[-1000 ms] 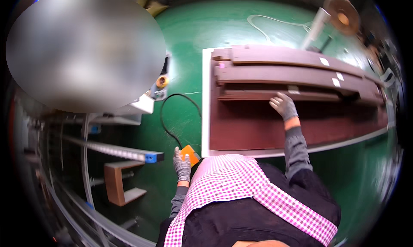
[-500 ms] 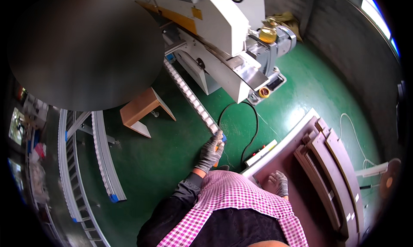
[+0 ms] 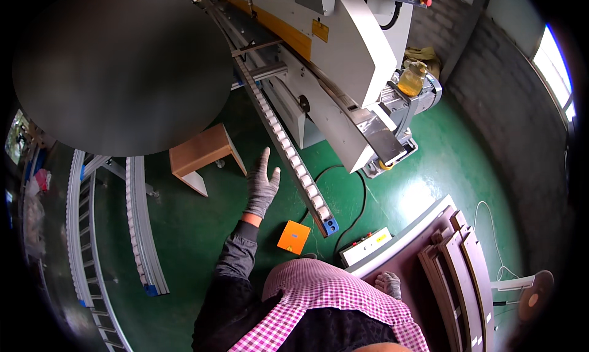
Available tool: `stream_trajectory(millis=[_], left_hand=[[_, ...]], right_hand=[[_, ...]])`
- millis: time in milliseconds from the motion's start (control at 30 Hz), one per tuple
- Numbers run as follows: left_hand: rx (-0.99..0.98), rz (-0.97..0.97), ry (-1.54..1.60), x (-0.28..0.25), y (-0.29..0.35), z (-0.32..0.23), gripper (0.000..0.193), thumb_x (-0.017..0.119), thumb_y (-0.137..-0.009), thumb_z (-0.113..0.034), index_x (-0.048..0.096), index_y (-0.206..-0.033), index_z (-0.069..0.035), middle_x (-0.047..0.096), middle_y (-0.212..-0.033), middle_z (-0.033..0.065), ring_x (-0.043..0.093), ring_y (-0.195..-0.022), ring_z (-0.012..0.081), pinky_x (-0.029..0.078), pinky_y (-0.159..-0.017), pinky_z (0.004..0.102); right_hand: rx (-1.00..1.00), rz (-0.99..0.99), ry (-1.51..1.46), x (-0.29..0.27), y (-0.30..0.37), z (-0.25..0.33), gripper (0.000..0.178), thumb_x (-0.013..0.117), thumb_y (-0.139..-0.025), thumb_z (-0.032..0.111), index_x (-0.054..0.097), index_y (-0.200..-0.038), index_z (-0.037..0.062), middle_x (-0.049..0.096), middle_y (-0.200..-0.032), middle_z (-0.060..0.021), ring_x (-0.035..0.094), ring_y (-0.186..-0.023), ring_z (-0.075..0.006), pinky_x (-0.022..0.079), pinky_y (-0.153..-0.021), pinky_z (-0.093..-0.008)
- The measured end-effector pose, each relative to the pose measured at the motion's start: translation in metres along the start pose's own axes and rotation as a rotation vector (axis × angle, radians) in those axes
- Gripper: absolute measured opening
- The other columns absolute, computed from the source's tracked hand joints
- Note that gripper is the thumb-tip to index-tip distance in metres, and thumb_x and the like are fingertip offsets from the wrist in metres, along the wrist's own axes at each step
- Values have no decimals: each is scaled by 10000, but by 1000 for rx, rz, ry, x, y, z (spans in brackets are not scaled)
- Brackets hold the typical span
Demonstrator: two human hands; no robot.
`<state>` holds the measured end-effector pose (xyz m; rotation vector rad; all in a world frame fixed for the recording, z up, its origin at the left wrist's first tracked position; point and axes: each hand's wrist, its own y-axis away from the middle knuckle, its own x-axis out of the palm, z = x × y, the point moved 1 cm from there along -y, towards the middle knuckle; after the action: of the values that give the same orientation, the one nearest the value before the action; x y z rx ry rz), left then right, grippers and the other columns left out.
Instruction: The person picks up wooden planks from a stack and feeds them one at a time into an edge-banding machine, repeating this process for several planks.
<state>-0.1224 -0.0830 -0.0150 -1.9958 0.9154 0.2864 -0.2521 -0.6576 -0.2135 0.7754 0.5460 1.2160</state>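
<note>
My left hand [image 3: 262, 189], in a grey glove, reaches forward with its fingers stretched out and nothing in them. It is beside the roller rail [image 3: 288, 155], a narrow bar with a row of white rollers and a blue end cap, with a gap between them. The rail runs out from a large white machine [image 3: 343, 51] with a yellow band. My right hand [image 3: 389, 284], also gloved, rests low beside my apron on a brown panel [image 3: 408, 254], its fingers slightly bent and apart. Curved brown boards [image 3: 463, 278] lie stacked on that panel.
An orange box [image 3: 293, 237] and a white control box [image 3: 366, 246] are on the green floor, near a black cable [image 3: 364, 198]. A wooden stool [image 3: 202, 149] stands left of the rail. Further left are curved roller tracks [image 3: 144, 229]. A fan-like stand [image 3: 535, 295] is at right.
My left hand has let go of the rail's end and moved forward and left. My view has shifted, showing more of the machine. The right hand remains on the panel.
</note>
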Motion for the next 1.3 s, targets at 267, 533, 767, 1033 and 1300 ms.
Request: stream_trajectory(millis=[267, 533, 767, 1033, 1300], left_hand=[[-45, 81, -135, 18, -83, 40, 803, 726, -842, -146, 346, -1548, -112, 506, -1445, 220, 509, -1293, 407, 401, -1114, 474], [-112, 128, -388, 43, -148, 97, 897, 733, -825, -209, 255, -1581, -153, 419, -1517, 234, 454, -1359, 401, 377, -1145, 447], [-163, 247, -559, 59, -185, 133, 905, 746, -829, -252, 253, -1580, -144, 350, -1569, 210, 376, -1425, 385, 323, -1185, 442], [-292, 329, -870, 65, -246, 179, 909, 718, -814, -311, 260, -1583, -151, 290, -1631, 111, 308, -1482, 334, 269, -1198, 519], [-239, 595, -765, 58, -270, 288, 1071, 853, -674, -491, 360, -1541, -99, 438, -1533, 204, 453, -1391, 371, 401, -1124, 493]], right_hand=[[54, -103, 92, 8, -12, -5, 213, 554, -993, 168, 575, -1187, 83, 683, -859, -95, 675, -643, -248, 576, -573, -432], [118, -374, 28, 25, -8, 1, 67, 551, -947, 151, 521, -887, 145, 565, -634, -58, 499, -416, -209, 416, -383, -374], [231, -441, 16, 20, -25, -3, 70, 525, -932, 141, 522, -862, 148, 547, -589, -68, 483, -391, -216, 386, -355, -382], [120, -418, -1, 25, -17, -3, 115, 504, -926, 134, 493, -813, 156, 481, -572, -52, 439, -393, -201, 336, -360, -364], [-47, -232, 116, 25, -3, -8, 99, 571, -930, 181, 595, -838, 208, 553, -649, -20, 521, -495, -201, 409, -436, -378]])
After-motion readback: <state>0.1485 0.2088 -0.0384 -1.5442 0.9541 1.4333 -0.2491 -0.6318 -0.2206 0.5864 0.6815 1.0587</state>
